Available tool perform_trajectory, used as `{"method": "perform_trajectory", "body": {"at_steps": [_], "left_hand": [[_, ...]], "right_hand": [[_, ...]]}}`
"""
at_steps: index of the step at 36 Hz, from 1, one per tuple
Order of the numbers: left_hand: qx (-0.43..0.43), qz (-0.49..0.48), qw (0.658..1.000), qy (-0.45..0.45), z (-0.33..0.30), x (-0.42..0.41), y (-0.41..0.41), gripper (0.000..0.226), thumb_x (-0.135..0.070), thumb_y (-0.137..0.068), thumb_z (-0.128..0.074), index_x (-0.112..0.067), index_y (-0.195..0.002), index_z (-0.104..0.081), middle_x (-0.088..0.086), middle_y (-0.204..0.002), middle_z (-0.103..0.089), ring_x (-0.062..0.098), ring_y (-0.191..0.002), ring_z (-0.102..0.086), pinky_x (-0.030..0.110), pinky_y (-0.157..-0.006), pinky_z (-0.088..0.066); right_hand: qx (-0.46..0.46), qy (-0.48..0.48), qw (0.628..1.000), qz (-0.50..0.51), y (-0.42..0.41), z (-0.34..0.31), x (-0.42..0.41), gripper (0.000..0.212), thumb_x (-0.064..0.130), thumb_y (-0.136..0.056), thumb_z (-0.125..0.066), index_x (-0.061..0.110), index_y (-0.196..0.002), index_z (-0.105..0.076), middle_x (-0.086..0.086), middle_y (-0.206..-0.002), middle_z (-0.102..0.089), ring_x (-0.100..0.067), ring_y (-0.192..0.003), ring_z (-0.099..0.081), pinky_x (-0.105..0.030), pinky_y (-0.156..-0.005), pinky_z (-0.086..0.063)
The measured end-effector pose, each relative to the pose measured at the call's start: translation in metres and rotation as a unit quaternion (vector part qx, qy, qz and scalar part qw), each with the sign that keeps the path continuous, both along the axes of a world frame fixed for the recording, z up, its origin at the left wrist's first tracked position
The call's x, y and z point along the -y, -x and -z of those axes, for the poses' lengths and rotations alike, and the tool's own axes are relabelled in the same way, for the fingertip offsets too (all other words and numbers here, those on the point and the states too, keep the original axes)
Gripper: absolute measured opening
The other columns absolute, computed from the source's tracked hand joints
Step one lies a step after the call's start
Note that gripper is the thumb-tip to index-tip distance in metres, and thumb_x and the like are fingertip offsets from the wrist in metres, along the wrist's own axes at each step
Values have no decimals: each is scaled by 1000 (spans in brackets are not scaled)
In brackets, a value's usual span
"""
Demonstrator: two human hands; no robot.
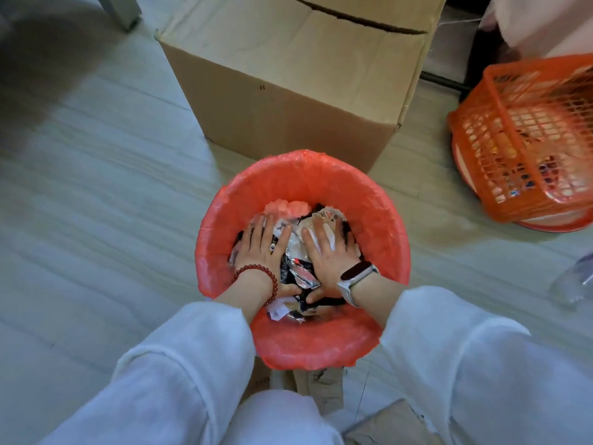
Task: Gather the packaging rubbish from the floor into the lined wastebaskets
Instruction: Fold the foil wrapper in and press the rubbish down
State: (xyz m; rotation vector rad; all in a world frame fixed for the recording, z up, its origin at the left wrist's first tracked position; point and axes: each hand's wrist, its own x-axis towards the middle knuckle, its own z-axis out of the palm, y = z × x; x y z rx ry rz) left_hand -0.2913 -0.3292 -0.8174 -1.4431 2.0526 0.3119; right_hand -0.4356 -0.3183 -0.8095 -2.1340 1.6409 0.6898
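Observation:
A round wastebasket with a red plastic liner (301, 175) stands on the floor right in front of me. It is filled with crumpled packaging rubbish (296, 252): silver foil, black wrappers and white paper. My left hand (263, 245) lies flat, palm down, on the left of the pile, with a red bead bracelet on the wrist. My right hand (330, 248) lies flat, palm down, on the right of the pile, with a watch on the wrist. Both hands have their fingers spread and grip nothing.
A large cardboard box (288, 75) stands just behind the wastebasket. An orange mesh basket (529, 139) with items inside sits at the right. A clear plastic bottle (574, 281) lies at the right edge. Flattened cardboard (324, 387) lies under the wastebasket near my knees.

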Motion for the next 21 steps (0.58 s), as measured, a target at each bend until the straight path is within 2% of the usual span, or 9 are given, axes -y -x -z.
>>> {"method": "perform_trajectory", "body": {"at_steps": [2,4,6,7,9,10,12,16,21], "left_hand": [[22,3,1000,-1,13,1,2,114,-80,-72,-38,-17,-135,33,18,-143,36,37,-135,28,50,-109,18],[41,-2,999,2,24,3,3,111,-76,-76,-40,-17,-133,34,17,-141,37,37,-135,28,50,-108,20],[53,-6,999,11,28,3,5,104,-72,-80,-40,-22,-135,33,17,-143,36,37,-136,27,50,-108,20],[52,-8,999,13,28,3,6,99,-67,-83,-40,-24,-138,30,18,-145,33,37,-136,27,50,-108,20],[36,-11,999,9,22,4,6,97,-64,-84,-42,-22,-142,25,18,-148,29,36,-137,25,49,-109,17],[20,-15,1000,0,16,4,5,104,-70,-80,-44,-21,-142,23,17,-149,27,36,-137,24,49,-111,16],[-23,-32,999,-29,1,5,3,121,-82,-64,-47,-21,-142,24,16,-150,25,35,-139,21,47,-114,11],[-70,-70,993,-61,-37,6,-2,135,-79,-52,-62,-25,-142,22,12,-152,22,34,-140,17,48,-114,1],[-94,-58,993,-41,-82,-1,0,140,-70,-52,-71,-22,-141,27,17,-149,28,35,-137,25,50,-114,8]], "right_hand": [[-15,48,999,-1,-4,10,2,118,71,-52,-71,15,-145,-26,-17,-152,-24,-56,-129,-28,-63,-99,-31],[-34,61,998,4,-3,21,1,110,79,-39,-69,20,-130,-53,-13,-136,-51,-50,-112,-53,-57,-86,-47],[-22,70,997,19,-2,25,1,109,82,-27,-68,22,-117,-64,-8,-124,-62,-44,-101,-62,-53,-75,-52],[-26,67,997,11,-2,22,1,111,82,-31,-68,20,-123,-60,-11,-130,-57,-47,-106,-58,-54,-80,-51],[-2,23,1000,-10,-2,20,3,117,74,-56,-66,16,-147,-20,-16,-154,-16,-54,-132,-23,-60,-103,-29],[9,-17,1000,-23,1,19,5,121,69,-63,-66,18,-148,3,-13,-156,8,-52,-137,-1,-61,-108,-18],[26,-88,996,-5,6,3,8,128,61,-64,-72,22,-144,20,-5,-153,27,-45,-138,18,-60,-109,-16],[56,-170,984,16,10,-39,12,113,42,-73,-74,23,-147,10,-6,-155,20,-38,-142,6,-52,-112,-22],[122,-108,986,19,18,-85,7,86,37,-81,-66,23,-147,-12,-4,-156,-8,-35,-143,6,-50,-115,-17]]}}
